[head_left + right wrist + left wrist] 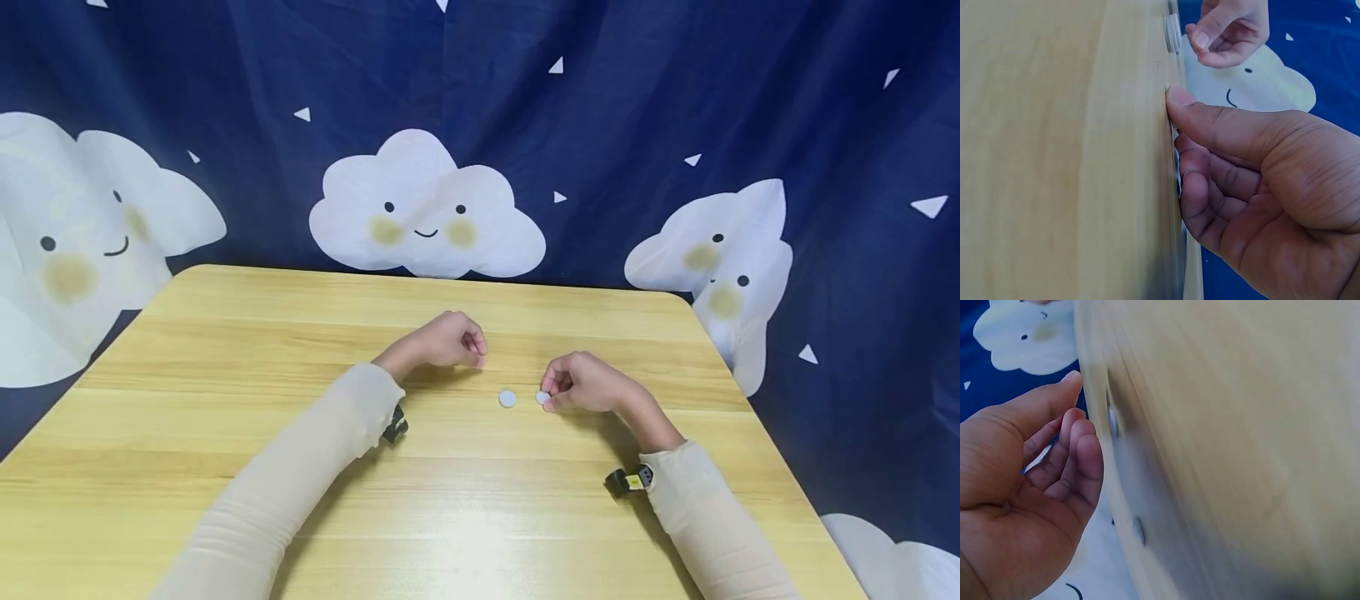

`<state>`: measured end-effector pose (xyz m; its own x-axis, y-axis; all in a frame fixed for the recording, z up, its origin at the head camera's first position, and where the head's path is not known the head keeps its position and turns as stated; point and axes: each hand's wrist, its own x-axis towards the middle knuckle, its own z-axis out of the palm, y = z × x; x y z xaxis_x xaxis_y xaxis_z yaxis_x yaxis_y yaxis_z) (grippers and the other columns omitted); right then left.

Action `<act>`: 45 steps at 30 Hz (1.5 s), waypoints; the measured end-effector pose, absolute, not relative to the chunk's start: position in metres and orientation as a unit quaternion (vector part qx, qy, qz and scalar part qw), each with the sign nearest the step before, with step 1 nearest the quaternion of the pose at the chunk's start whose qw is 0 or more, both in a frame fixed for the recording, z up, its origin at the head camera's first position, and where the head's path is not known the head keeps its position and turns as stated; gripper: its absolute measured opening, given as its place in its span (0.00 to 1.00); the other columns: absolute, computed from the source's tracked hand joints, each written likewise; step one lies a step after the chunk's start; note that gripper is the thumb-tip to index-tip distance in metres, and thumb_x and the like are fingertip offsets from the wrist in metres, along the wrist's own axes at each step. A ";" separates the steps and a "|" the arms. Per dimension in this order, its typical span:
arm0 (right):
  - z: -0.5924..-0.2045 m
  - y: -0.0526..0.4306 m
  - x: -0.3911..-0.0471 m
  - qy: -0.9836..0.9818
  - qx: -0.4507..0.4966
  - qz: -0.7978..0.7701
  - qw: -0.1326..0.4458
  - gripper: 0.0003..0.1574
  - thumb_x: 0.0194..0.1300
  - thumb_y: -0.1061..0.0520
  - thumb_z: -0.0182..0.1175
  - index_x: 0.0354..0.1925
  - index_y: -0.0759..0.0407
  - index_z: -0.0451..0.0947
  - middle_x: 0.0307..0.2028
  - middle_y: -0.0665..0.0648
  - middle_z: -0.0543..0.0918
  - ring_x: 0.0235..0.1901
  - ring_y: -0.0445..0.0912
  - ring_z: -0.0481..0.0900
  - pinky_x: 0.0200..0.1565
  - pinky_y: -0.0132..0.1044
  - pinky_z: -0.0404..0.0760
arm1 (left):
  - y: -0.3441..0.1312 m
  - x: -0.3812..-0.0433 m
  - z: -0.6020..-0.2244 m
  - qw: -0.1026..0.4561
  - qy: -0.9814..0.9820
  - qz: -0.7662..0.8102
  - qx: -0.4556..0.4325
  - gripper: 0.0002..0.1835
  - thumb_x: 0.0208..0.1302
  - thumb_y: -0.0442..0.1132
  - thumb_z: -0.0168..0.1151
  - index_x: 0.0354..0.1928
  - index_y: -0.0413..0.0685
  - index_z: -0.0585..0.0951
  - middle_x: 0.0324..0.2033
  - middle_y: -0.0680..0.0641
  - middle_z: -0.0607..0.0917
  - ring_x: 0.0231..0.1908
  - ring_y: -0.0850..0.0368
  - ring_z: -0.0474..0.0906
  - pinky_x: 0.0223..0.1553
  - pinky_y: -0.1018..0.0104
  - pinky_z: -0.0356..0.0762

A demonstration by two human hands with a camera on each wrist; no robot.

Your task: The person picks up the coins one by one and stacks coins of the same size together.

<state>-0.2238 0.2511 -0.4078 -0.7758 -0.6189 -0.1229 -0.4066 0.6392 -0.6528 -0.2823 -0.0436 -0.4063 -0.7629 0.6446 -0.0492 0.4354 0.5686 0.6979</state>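
Note:
Two small, flat, grey-white round discs lie on the wooden table. The left disc (507, 398) sits between the two hands; in the right wrist view the same spot looks like discs (1172, 34) set close together. My right hand (588, 382) has thumb and fingertips at the edges of the right disc (542, 397), low against the tabletop; its fingers hide most of that disc in the right wrist view. My left hand (448, 339) hovers beyond and left of the discs, fingers loosely curled, nothing seen in it. The left wrist view shows a disc (1139, 531) apart from that hand.
The light wooden table (420, 508) has rounded far corners. Behind it hangs a dark blue curtain (600, 108) with smiling white clouds. A small black camera (395, 425) is on the left wrist, another black camera (624, 482) on the right.

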 end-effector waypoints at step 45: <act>-0.409 0.250 -0.224 0.883 -0.295 -0.323 0.173 0.09 0.58 0.62 0.76 0.34 0.59 0.83 0.28 0.48 0.83 0.31 0.42 0.80 0.38 0.33 0.82 | -0.118 -0.289 -0.414 0.181 0.884 0.363 0.231 0.07 0.61 0.31 0.73 0.41 0.40 0.88 0.35 0.49 0.88 0.39 0.56 0.82 0.47 0.63 0.81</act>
